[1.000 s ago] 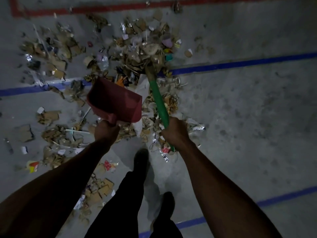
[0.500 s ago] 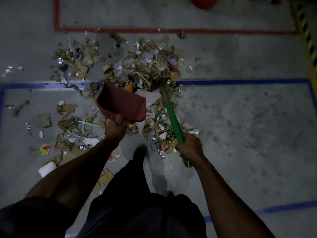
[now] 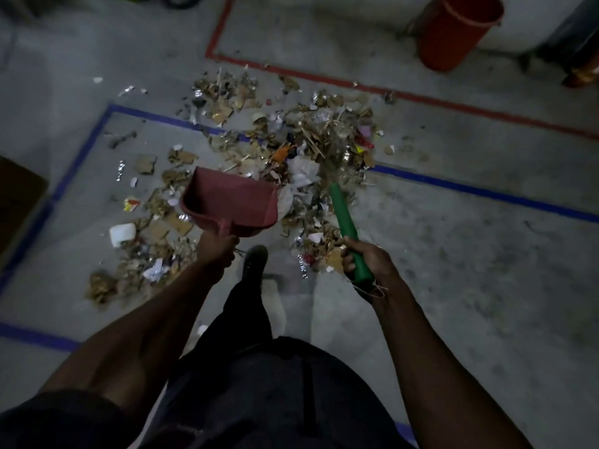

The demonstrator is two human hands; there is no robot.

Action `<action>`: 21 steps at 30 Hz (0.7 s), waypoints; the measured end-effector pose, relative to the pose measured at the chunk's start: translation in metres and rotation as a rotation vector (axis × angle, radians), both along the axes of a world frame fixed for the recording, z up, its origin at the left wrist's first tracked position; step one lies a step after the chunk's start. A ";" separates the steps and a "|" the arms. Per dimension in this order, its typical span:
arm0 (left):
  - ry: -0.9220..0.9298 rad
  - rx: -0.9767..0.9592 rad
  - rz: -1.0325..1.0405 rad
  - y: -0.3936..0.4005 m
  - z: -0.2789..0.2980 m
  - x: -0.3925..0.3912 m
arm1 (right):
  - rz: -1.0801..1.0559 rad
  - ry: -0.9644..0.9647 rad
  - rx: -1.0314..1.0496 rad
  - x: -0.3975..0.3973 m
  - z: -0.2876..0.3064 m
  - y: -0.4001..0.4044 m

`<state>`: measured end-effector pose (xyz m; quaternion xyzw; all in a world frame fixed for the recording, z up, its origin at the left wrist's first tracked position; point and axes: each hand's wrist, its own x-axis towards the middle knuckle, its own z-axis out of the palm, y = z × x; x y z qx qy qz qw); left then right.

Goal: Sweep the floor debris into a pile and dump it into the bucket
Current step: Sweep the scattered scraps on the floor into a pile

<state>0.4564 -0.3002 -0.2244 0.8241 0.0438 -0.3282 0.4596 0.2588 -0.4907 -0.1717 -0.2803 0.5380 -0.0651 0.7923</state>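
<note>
A spread of cardboard scraps, foil and paper, the debris [image 3: 327, 131], covers the grey floor ahead of me. My left hand [image 3: 216, 249] grips the handle of a red dustpan [image 3: 231, 202], held just above the floor with its mouth toward the debris. My right hand [image 3: 364, 260] grips the green handle of a broom [image 3: 343, 215]; its bristle end is blurred among the scraps. A red bucket [image 3: 457, 30] stands upright at the far right, well beyond the pile.
Blue tape lines [image 3: 470, 191] and a red tape line [image 3: 421, 98] cross the floor. A brown box edge [image 3: 16, 202] sits at the left. My dark shoe [image 3: 254, 262] stands between my hands. More scraps [image 3: 146, 247] lie left of the dustpan.
The view has lifted and turned, bringing the red bucket fully into sight. Both hands keep their grips; the dustpan and broom stay near the pile's near edge.
</note>
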 end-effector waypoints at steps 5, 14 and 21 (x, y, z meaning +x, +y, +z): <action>-0.018 0.028 0.133 0.075 0.017 -0.059 | 0.009 -0.098 0.049 -0.036 0.022 0.043; 0.006 0.003 0.438 0.185 0.045 -0.121 | 0.314 -0.057 0.183 -0.026 0.022 0.124; 0.019 0.025 0.618 0.296 0.048 -0.147 | 0.698 0.153 -0.151 -0.005 0.005 0.225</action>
